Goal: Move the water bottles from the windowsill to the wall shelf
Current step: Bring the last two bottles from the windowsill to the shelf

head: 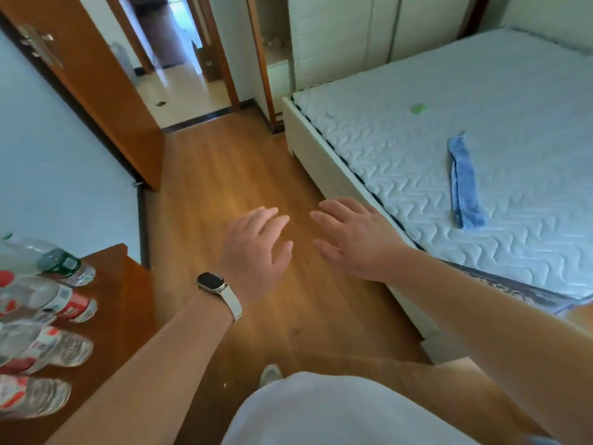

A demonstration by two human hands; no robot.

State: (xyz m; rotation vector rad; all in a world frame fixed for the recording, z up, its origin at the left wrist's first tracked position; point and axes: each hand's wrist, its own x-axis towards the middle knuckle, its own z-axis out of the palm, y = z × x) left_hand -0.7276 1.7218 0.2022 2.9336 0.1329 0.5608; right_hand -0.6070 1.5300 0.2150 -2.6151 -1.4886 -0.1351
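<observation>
At the near left, 4 bottles point(57, 348) are on a wooden surface point(122, 300), partly cut off by the frame edge. I cannot tell if this is the windowsill or the shelf, so the progress is unclear. The left hand point(256, 245) and right hand point(356, 239) hover over the floor, each grip open, fingers spread, holding nothing. Farther away, a blue cloth point(463, 184) lies on the bed point(481, 123).
</observation>
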